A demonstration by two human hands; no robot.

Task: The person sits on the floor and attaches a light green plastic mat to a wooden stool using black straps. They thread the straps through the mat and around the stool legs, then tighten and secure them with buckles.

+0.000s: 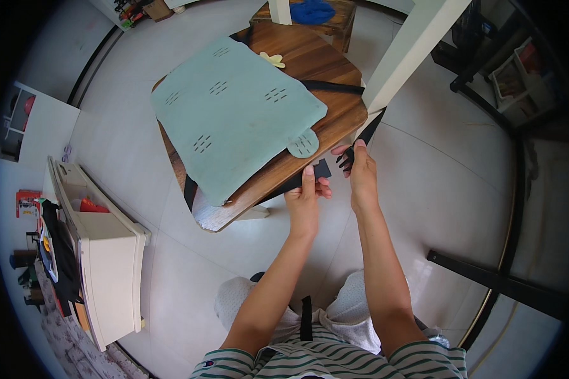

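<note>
A pale green seat cushion with dark dashes lies on the wooden seat of a chair. Below the seat's near right edge, my left hand holds the socket half of a black side-release buckle on a black strap. Just to its right, my right hand grips the pronged half, whose strap runs up past the chair's white post. The two buckle halves are apart. A yellow flower-shaped piece shows at the cushion's far edge.
White drawer cabinet with items on top stands at the left. A white chair post rises beside the seat. Beyond it is a wooden stool with a blue cloth. A black metal bar juts in from the right.
</note>
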